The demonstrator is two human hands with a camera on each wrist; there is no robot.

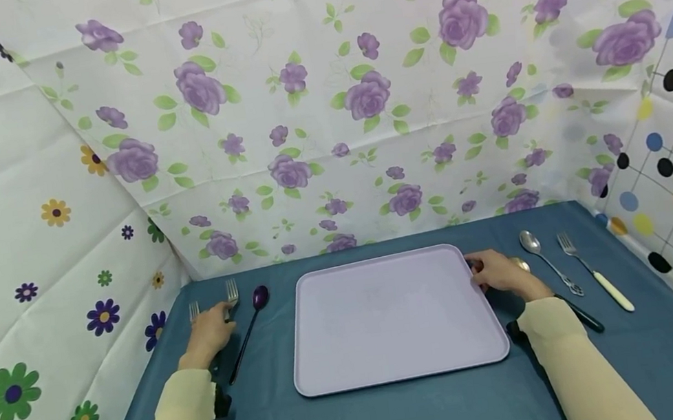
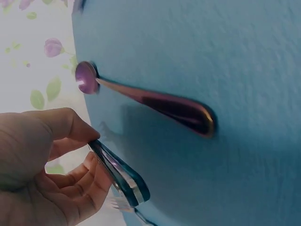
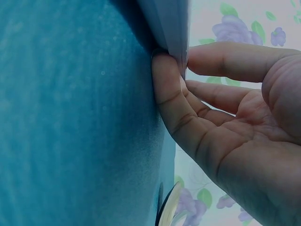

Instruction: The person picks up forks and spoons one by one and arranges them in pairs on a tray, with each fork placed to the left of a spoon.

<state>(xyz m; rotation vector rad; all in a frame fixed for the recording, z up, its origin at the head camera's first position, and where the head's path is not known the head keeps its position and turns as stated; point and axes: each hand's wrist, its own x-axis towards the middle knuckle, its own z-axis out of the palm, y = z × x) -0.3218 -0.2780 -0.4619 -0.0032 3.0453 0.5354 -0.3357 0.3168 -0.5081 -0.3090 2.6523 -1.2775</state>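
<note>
My left hand (image 1: 207, 335) pinches a fork (image 1: 231, 290) between thumb and fingers; its tines point to the back, and the dark, shiny handle (image 2: 123, 175) shows in the left wrist view. Another fork (image 1: 194, 311) lies to its left, partly hidden by the hand. To its right is a dark purple spoon (image 1: 256, 326). My right hand (image 1: 499, 271) grips the right edge of a pale lilac tray (image 1: 387, 322), with fingers at the underside of the rim and the thumb at its other face, as the right wrist view shows.
Beside my right hand lie a spoon with a dark green handle (image 1: 584, 317), partly under the wrist, a silver spoon (image 1: 548, 261) and a fork with a cream handle (image 1: 596, 274). A blue cloth (image 1: 391, 418) covers the table; flowered sheets (image 1: 325, 114) stand behind and at the sides.
</note>
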